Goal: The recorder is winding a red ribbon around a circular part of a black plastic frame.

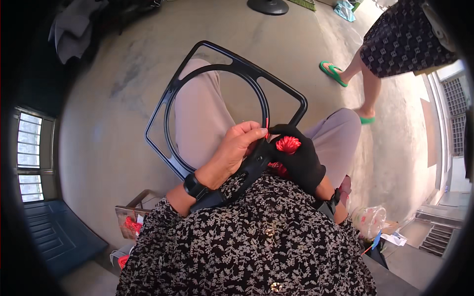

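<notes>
Across my lap lies a black frame [249, 72], a round ring set inside an angular outer rim with rounded corners. My bare left hand [231, 152] is closed at the ring's right side, thumb and forefinger pinched on a short strand of red cord there. My right hand [302, 165], in a black glove, is closed round a bundle of red cord [288, 144]. Its fingertips meet the left hand's at the ring. More red shows just under the glove. How the cord passes round the ring is hidden by my fingers.
Another person's leg [370, 93] in a green flip-flop [333, 73] stands at the far right. A box with red cord [132, 224] is beside me on the left, a clear plastic bag [369, 221] on the right. A round black base [268, 6] stands on the floor ahead.
</notes>
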### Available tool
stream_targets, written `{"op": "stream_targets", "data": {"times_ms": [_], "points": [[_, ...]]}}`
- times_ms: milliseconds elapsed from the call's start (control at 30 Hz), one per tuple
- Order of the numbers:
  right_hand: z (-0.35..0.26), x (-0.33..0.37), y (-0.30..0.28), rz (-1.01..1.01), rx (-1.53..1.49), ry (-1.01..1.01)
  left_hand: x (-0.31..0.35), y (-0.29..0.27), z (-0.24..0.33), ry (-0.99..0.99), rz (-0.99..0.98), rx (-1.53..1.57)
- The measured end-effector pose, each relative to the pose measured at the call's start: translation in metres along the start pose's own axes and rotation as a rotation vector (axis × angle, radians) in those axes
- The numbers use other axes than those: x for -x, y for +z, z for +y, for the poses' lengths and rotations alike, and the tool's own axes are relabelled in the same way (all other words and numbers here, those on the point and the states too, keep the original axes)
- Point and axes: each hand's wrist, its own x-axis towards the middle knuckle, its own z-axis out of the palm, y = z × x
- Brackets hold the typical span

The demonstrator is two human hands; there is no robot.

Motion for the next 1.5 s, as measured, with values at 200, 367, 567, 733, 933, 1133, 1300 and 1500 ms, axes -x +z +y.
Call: {"op": "stream_targets", "data": {"times_ms": [200, 367, 567, 733, 933, 1133, 1300, 1500], "points": [[0.013, -0.004, 0.002, -0.072, -0.052, -0.05, 0.006, -0.002, -0.004, -0.009, 0.011, -0.023], [0.014, -0.004, 0.0, -0.118, -0.051, -0.061, 0.008, -0.006, -0.007, -0.063, 0.011, -0.033], [0.021, -0.005, -0.001, -0.146, -0.031, -0.09, 0.007, -0.005, -0.007, -0.083, 0.016, -0.039], [0.018, -0.003, 0.005, -0.013, 0.009, -0.053, 0.004, -0.011, -0.004, -0.076, -0.028, -0.046], [0.018, -0.008, -0.001, -0.061, -0.043, 0.096, 0.009, 0.004, 0.0, 0.004, 0.031, -0.104], [0.017, -0.01, 0.001, -0.102, 0.087, 0.026, 0.016, -0.002, -0.007, 0.072, 0.002, -0.093], [0.014, -0.006, -0.027, -0.184, 0.043, 0.087, 0.021, -0.009, -0.005, 0.132, -0.095, -0.032], [-0.013, -0.007, -0.053, 0.09, -0.928, 0.325, 0.021, -0.014, 0.003, 0.118, -0.162, 0.189]]}}
